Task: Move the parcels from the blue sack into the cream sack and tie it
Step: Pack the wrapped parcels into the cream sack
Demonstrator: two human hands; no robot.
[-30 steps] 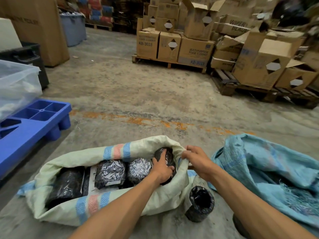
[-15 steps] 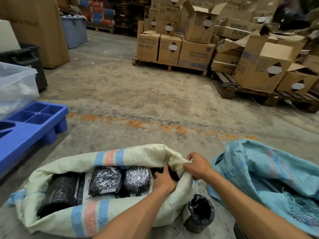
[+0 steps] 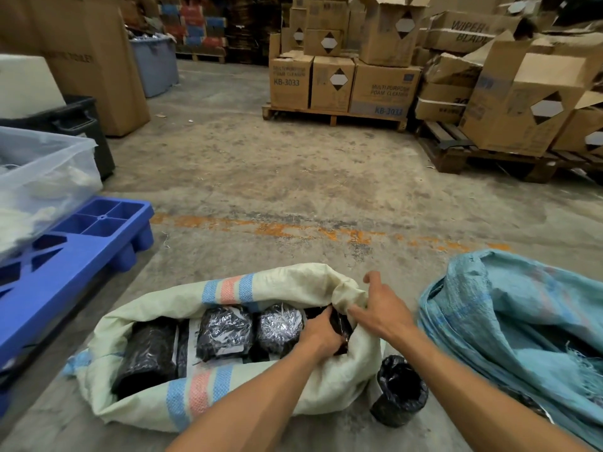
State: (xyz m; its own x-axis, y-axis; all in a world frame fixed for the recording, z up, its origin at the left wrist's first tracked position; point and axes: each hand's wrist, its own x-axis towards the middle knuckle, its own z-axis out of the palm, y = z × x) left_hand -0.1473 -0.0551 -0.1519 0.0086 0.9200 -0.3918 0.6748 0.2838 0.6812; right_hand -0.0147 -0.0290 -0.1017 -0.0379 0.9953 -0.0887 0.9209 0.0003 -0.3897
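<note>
Concrete floor (image 3: 293, 177) fills the view, with stacked cardboard boxes (image 3: 346, 83) on a wooden pallet (image 3: 332, 116) at the back. At left sits a blue plastic pallet (image 3: 75, 256) carrying a clear tub (image 3: 42, 177). Down front, the cream sack (image 3: 156, 396) lies on its side on the floor, mouth wide open, and black-wrapped parcels (image 3: 225, 331) sit packed side by side inside it. To its right the blue sack (image 3: 509, 321) lies crumpled and slack on the floor, well apart from the cream one's mouth. Between the two sacks, one black parcel (image 3: 399, 389) stands upright on the floor, just beside the cream sack's near edge. The left hand (image 3: 318, 334) is inside the sack's right end, fingers curled round a black parcel (image 3: 339, 321) there. The right hand (image 3: 381, 308) is at the cream sack's rim, fingers spread and loose, touching the fabric rather than gripping it.
</note>
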